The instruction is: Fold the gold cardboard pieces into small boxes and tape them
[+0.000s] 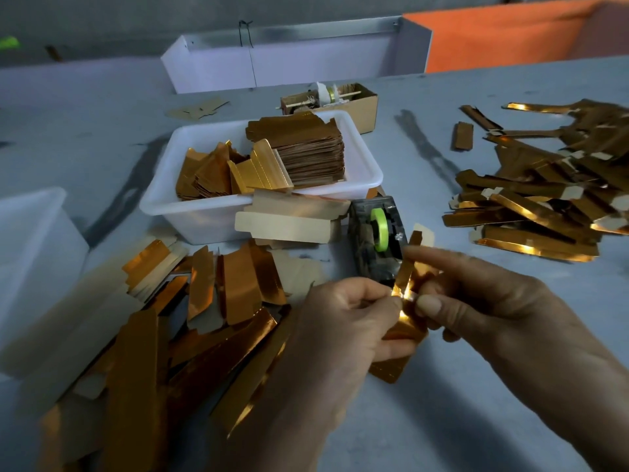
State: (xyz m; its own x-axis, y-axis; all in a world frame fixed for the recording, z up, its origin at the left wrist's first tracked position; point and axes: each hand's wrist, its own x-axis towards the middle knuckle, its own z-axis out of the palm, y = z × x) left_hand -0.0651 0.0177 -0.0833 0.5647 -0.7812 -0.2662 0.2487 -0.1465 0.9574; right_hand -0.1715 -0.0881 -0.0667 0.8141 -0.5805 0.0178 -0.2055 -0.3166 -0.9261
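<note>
Both hands hold one gold cardboard piece (403, 330) just above the table, in front of the tape dispenser (376, 241). My left hand (343, 321) grips its left side with curled fingers. My right hand (476, 301) pinches its upper end between thumb and fingers, the forefinger stretched toward the dispenser. The piece is partly folded and its lower end sticks out below my left hand. The dispenser is dark with a green tape roll (379, 229).
A heap of flat gold pieces (190, 321) lies at the left. A white tub (190, 212) behind holds stacked blanks. Folded gold boxes (544, 199) are piled at the right. A white bin (30, 247) stands at the far left, a brown carton (364, 103) at the back.
</note>
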